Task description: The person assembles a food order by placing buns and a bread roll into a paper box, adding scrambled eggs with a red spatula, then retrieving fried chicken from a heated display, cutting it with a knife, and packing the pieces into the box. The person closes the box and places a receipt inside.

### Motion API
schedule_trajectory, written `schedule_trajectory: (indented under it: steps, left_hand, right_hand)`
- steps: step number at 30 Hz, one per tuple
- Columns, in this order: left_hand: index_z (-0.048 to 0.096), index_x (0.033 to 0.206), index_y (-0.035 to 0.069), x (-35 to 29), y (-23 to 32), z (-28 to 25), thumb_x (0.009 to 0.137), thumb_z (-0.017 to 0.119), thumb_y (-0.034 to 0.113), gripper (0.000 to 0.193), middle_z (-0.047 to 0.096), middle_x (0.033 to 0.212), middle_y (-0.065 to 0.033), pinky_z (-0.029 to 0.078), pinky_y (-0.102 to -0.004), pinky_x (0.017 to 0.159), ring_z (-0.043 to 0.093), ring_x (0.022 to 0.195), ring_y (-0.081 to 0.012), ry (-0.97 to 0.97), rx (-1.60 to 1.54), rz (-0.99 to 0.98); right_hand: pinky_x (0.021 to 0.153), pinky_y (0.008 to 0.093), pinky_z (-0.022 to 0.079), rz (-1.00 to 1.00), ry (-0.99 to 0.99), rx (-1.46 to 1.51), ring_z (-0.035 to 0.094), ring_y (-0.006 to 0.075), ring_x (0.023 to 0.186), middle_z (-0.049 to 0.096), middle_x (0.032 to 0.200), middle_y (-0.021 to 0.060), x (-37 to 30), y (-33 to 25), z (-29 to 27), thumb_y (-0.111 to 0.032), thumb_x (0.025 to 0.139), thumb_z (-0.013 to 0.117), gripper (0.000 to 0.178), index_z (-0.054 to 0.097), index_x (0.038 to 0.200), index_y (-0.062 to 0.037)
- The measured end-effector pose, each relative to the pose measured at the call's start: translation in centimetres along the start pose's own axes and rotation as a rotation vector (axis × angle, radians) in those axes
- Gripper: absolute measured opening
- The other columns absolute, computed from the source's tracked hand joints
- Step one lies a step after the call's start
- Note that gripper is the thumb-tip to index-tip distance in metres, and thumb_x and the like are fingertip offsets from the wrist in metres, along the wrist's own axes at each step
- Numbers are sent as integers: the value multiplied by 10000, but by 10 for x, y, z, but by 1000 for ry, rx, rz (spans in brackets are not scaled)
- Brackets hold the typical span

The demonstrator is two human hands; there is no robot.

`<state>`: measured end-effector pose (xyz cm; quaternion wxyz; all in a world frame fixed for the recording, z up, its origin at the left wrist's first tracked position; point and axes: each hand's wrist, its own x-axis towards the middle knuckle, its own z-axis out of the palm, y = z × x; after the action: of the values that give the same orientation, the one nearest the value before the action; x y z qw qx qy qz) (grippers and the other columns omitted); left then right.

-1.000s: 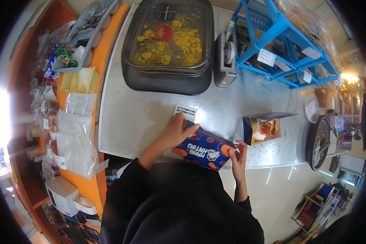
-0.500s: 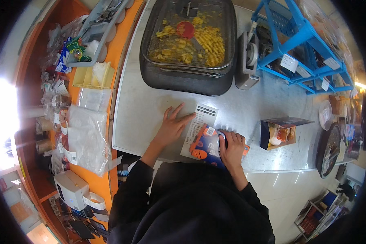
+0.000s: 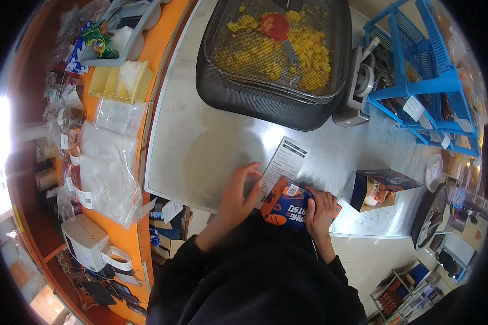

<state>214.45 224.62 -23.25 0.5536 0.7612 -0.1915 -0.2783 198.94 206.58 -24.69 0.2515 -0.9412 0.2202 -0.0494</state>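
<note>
A flat blue and orange printed carton point(image 3: 287, 208) lies at the table's near edge. My right hand point(image 3: 321, 211) holds it by its right side, fingers bent over the top. A long white printed slip point(image 3: 288, 157) sticks out from beneath the carton, pointing away from me. Just left of the slip is my left hand point(image 3: 238, 189), raised a little, with fingers loosely curled and thumb apart; nothing shows in it. To the right stands a dark open carton point(image 3: 375, 197), its lid folded back and wrapped food visible inside.
A black tub point(image 3: 265, 108) under a mesh cover point(image 3: 244, 59) holds yellow food pieces and a red scoop point(image 3: 276, 27). Beside it stand a grey dispenser point(image 3: 352, 116) and blue racks point(image 3: 428, 86). An orange counter point(image 3: 130, 206) on the left carries plastic bags point(image 3: 108, 173) and a printer point(image 3: 87, 244).
My left hand has drawn back from the slip, its outstretched fingers now curled. My right hand stays on the carton. The whole view has shifted and turned slightly.
</note>
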Motion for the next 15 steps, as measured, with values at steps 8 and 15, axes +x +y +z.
schedule_trajectory:
  steps: [8,15]
  left_hand:
    - [359,1284,-5,-18,-18,56,825,695,233,616,430,1215,-169,386,-345,960,422,1181,-251,-163,-127,-60]
    - [373,1226,-14,-3,-14,79,769,759,332,691,410,1011,-94,434,-294,805,439,878,-154,-195,-80,-273]
  right_hand:
    - [817,408,344,-2,14,-1,512,282,850,594,892,91,0,-1,0,-226,897,459,267,612,1059,-79]
    - [829,391,345,-13,134,24,540,269,863,632,968,90,-16,-4,-6,-244,908,431,287,627,1041,-81]
